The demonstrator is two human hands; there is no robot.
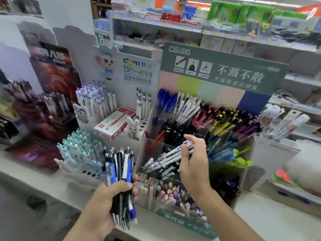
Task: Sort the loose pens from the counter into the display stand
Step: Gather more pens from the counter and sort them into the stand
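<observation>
While shelves (191,30) of stock fill the blurred background, a white bench (271,221) runs across the lower part of the view and carries several pen displays. Largest of these is the display stand (224,73) with a green header card and clear compartments, standing at the middle of the bench; its upper rows hold blue, white, black, yellow and purple pens in separate bins, and its front bins hold pastel ones. Just left of it stands a white rack (97,101) of lilac-capped pens, with a red and white box (114,123) lying on it and a lower tier of teal-capped pens (76,150) in front. Below that tier, the left hand (107,204) grips a thick bundle of pens (119,180), mostly black and blue, upright above the bench edge, its fingers curled tight round the barrels. To the right, the right hand (194,164) is raised in front of the stand's middle compartments, its fingers pinching a few white pens (166,157) that slant down to the left over a clear bin.
</observation>
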